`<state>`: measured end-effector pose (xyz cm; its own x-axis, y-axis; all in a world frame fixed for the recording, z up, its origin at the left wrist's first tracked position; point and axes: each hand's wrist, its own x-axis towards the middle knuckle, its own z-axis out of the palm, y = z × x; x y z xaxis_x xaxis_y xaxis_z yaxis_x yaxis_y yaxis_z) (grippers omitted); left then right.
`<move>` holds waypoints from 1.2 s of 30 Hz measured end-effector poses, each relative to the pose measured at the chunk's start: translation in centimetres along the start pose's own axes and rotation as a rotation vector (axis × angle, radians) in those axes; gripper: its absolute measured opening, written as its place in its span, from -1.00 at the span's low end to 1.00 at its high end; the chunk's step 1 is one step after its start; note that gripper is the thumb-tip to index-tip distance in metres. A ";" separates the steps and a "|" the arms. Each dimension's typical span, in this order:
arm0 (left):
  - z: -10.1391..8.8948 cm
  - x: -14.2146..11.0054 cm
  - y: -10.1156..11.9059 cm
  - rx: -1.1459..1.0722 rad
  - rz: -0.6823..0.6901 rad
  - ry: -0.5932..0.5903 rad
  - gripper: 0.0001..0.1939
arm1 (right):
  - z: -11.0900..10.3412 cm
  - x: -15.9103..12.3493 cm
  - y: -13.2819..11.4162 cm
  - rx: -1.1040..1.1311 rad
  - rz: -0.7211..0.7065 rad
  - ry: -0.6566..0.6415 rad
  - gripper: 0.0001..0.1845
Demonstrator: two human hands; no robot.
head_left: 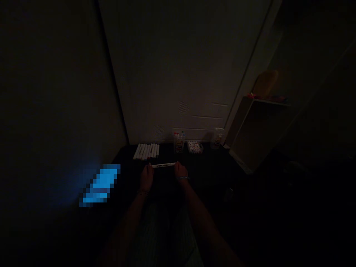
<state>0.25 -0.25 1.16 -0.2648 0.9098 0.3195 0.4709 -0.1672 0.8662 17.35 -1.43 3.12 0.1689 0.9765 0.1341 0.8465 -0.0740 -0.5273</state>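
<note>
A white marker pen (164,165) with dark print on its barrel is held level between my two hands. My left hand (146,177) is closed around its left end, and my right hand (181,170) grips the right end. Behind my left hand, a row of several white markers (146,151) lies side by side on the dark table (205,170). Beyond my right hand stands a clear plastic case (179,142) with a few coloured-cap markers in it. The dim light hides the finer finger detail.
A second clear case (217,138) stands at the table's back right. Between the cases lies a clear box (195,147) with patterned contents. At left glows a blurred blue screen (101,185). A wall (178,74) rises behind, and a cabinet (247,129) stands at right.
</note>
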 end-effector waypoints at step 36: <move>0.1 -0.2 0.3 -0.031 0.001 0.007 -0.64 | 0.2 0.1 0.4 0.017 -0.002 -0.003 -0.54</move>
<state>0.48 -0.48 1.29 -0.2697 0.9071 0.3232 0.4449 -0.1803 0.8772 17.57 -1.28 2.79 0.1654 0.9773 0.1323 0.8379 -0.0685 -0.5415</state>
